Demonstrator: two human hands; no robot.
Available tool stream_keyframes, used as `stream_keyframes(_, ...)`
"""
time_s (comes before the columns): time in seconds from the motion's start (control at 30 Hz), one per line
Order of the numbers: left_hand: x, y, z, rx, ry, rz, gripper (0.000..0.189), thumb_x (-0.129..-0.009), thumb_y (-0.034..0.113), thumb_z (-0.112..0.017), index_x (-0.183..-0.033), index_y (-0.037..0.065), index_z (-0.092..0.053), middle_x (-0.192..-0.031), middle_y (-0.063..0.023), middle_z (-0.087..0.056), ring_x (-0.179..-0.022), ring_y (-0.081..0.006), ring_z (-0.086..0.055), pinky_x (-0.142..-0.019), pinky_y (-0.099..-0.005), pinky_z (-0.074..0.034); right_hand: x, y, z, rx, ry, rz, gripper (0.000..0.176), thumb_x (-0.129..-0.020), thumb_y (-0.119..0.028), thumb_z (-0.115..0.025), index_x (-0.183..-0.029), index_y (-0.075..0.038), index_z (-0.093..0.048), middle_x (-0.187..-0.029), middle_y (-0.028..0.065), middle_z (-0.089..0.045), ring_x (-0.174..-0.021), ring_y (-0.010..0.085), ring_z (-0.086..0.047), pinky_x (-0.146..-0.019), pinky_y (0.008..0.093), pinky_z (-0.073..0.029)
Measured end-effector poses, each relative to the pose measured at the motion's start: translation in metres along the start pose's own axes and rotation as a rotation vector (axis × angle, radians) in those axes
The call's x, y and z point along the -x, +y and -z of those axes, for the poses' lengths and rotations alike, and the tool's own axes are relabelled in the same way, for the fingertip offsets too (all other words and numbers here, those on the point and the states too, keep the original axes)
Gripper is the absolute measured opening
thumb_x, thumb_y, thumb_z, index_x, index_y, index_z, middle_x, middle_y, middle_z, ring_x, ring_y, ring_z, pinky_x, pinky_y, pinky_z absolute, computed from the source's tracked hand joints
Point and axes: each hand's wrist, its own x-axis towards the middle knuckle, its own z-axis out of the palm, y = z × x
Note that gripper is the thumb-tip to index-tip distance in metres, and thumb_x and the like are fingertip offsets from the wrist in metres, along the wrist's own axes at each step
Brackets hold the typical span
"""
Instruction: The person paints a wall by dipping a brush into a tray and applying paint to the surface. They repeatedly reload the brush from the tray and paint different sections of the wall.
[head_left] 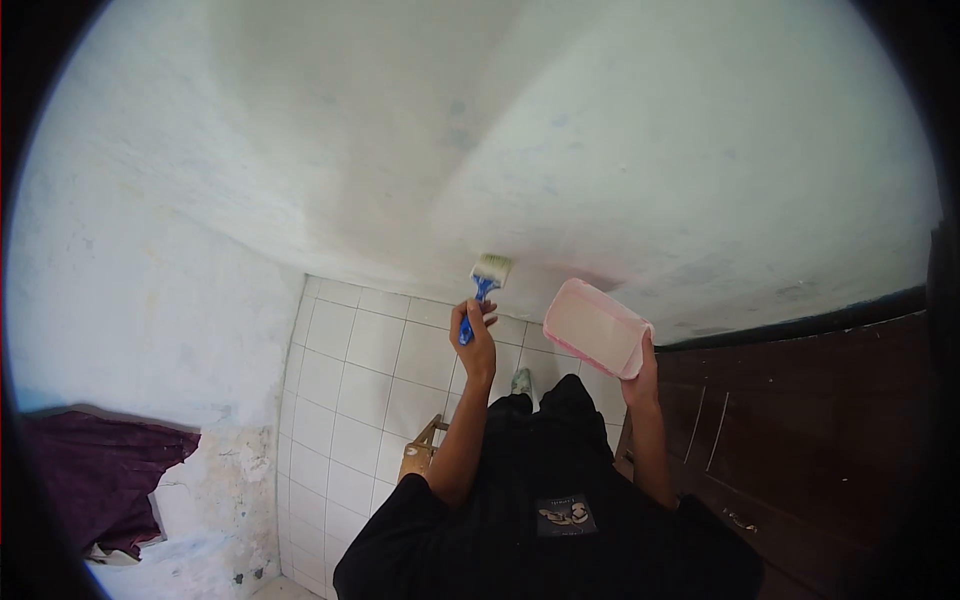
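My left hand is closed round the blue handle of a paintbrush. The brush points up, and its pale bristles are at or close to the whitish wall; whether they touch it I cannot tell. On the right, my right hand grips the lower right corner of a pink rectangular tray, which holds whitish liquid. The tray is tilted in view and lies to the right of the brush, apart from it.
Below is a white tiled floor with a small wooden stool left of my body. A dark wooden cabinet stands at right. Purple cloth hangs by the left wall.
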Motion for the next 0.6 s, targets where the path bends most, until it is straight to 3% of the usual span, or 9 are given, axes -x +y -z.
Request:
stream_keyframes(0.13, 0.007, 0.08, -0.014, 0.176, -0.017, -0.355, 0.021, -0.101, 0.021, -0.04, -0.101, 0.002, -0.048, -0.097, -0.0178, -0.064, -0.092, -0.0279, -0.066, -0.072, -0.0345, -0.056, -0.004, 0.002, 0.002, -0.019, -0.007, -0.011, 0.048, -0.1, -0.041, -0.042, -0.137, -0.01, -0.041, -0.134, 0.0056, -0.05, -0.125, 0.02, -0.046, -0.104, 0.0371, -0.037)
stream_keyframes(0.27, 0.0, 0.096, -0.017, 0.33, 0.041, -0.496, 0.019, -0.101, 0.022, -0.037, -0.101, 0.004, -0.042, -0.105, -0.021, -0.061, -0.096, -0.0308, -0.066, -0.074, -0.038, -0.058, -0.005, 0.004, 0.006, -0.034, 0.003, -0.021, 0.048, -0.099, -0.041, -0.043, -0.137, -0.01, -0.041, -0.134, 0.0055, -0.049, -0.125, 0.0199, -0.046, -0.104, 0.0371, -0.037)
stream_keyframes(0.53, -0.015, -0.064, 0.015, 0.088, 0.043, -0.266, 0.023, -0.1, 0.022, -0.043, -0.101, 0.0, -0.051, -0.101, -0.017, -0.063, -0.096, -0.0254, -0.065, -0.076, -0.0375, -0.057, -0.004, -0.001, 0.001, -0.009, -0.003, -0.009, 0.047, -0.1, -0.041, -0.042, -0.135, -0.011, -0.042, -0.133, 0.0051, -0.05, -0.124, 0.0192, -0.046, -0.103, 0.0366, -0.038)
stream_keyframes(0.6, -0.016, -0.095, 0.028, 0.053, 0.086, -0.042, 0.024, -0.099, 0.022, -0.047, -0.101, -0.001, -0.055, -0.099, -0.0141, -0.065, -0.095, -0.0221, -0.065, -0.077, -0.036, -0.055, -0.005, -0.004, 0.0, 0.001, -0.006, -0.012, 0.047, -0.1, -0.041, -0.042, -0.135, -0.01, -0.042, -0.133, 0.0052, -0.05, -0.124, 0.0192, -0.046, -0.103, 0.0367, -0.038)
